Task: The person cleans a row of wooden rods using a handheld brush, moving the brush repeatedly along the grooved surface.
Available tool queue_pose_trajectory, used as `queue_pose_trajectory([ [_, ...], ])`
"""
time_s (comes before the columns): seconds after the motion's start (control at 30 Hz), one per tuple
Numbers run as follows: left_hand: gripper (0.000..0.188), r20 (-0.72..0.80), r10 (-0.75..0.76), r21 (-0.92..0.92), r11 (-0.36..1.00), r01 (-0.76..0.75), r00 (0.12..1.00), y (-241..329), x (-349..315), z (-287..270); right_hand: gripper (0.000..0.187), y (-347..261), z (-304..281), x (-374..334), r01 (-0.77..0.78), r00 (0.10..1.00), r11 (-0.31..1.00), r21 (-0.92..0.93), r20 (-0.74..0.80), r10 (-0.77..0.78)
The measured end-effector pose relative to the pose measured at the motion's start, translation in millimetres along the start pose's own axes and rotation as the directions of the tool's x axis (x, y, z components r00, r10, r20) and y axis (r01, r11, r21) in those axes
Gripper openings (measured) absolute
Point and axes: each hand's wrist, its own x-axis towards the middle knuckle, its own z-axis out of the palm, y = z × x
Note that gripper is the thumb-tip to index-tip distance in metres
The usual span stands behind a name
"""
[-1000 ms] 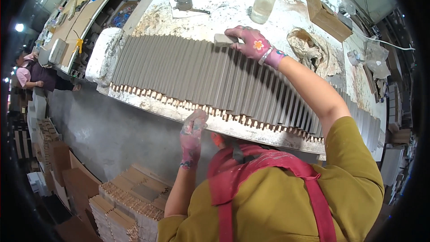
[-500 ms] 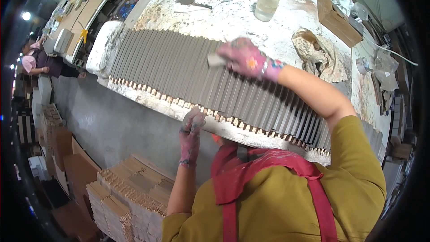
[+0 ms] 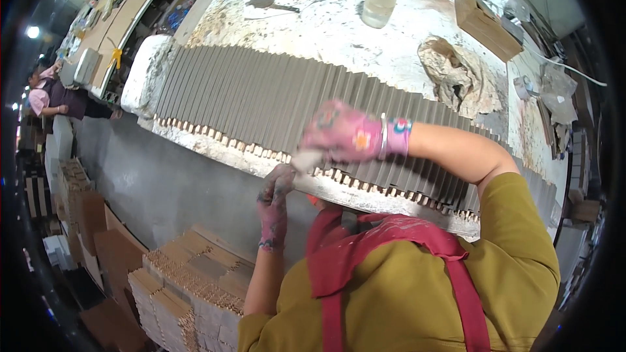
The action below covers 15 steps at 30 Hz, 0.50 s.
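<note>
A long row of grey-brown strips with pale wooden ends (image 3: 228,98) lies side by side across the white, stained table. My right hand (image 3: 349,133), in a pink flowered glove, grips a small pale grey pad (image 3: 308,160) at the near ends of the strips. The pad is blurred, so its exact kind is unclear. My left hand (image 3: 274,199), in a stained pink glove, is closed at the table's near edge, its fingertips close to the pad and the strip ends. What its fingers hold, if anything, is hidden.
A white block (image 3: 147,75) bounds the row's left end. Farther back are a glass bottle (image 3: 381,0), a crumpled cloth (image 3: 456,78) and a cardboard box (image 3: 479,16). Stacked bundles (image 3: 189,280) stand low at the left. Another person (image 3: 65,94) is at a far-left bench.
My right hand has moved the pale pad from the far part of the strips toward me, down to their near ends. My left hand stays almost in place.
</note>
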Motion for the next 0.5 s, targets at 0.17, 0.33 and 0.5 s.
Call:
queue_pose_trajectory([
  [0.17,0.031,0.166,-0.015,0.013,1.0,0.013,0.986,2.5,9.8,13.1,0.023,92.7,-33.7,-15.6,-0.492,0.841,0.862,-0.122,-0.321,0.435],
  [0.33,0.033,0.158,-0.068,0.118,0.992,0.05,0.985,-11.5,17.8,7.0,0.029,5.8,-11.3,-26.8,-0.237,0.963,0.956,-0.174,0.086,0.254],
  [0.5,0.035,0.168,-0.047,0.07,0.997,0.036,0.985,-15.7,17.1,5.7,0.02,41.4,-34.8,-8.4,-0.321,0.929,0.943,-0.088,-0.225,0.295],
])
